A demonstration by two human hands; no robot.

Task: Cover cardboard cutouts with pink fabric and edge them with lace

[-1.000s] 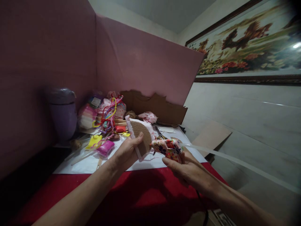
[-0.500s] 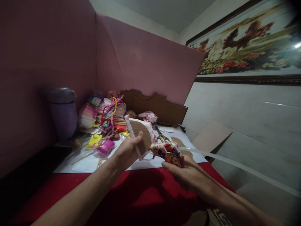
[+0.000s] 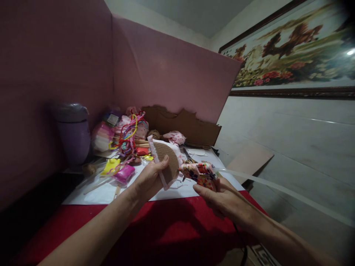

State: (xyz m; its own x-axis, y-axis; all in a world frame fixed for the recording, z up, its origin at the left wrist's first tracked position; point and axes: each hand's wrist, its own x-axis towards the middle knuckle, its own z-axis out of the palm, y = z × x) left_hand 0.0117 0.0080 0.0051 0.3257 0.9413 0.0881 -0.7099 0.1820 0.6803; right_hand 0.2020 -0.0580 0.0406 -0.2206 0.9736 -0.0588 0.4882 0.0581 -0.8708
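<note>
My left hand (image 3: 152, 177) is closed on a half-round cardboard piece (image 3: 168, 157), its thumb on the brown face. Pale pink fabric is folded over the edges of the cardboard. In my right hand (image 3: 219, 197) is a flower-patterned glue gun (image 3: 201, 174), its nozzle pointing left at the curved edge of the piece. Whether the tip touches the fabric I cannot tell. A long translucent glue stick (image 3: 266, 181) sticks out of the gun's back to the right. Behind the gun, scissors (image 3: 189, 158) lie partly hidden.
Coloured pipe cleaners (image 3: 130, 135) and wooden sticks are heaped at the back left, near yellow (image 3: 111, 167) and magenta packets (image 3: 124, 174). A purple bin (image 3: 73, 133) stands farther left. Torn cardboard (image 3: 183, 125) leans against the pink panel. Red cloth (image 3: 172, 225) covers the front.
My right hand has shifted slightly right and the glue gun is raised a little, its nozzle now higher along the curved edge. The left hand and the cardboard piece have hardly moved.
</note>
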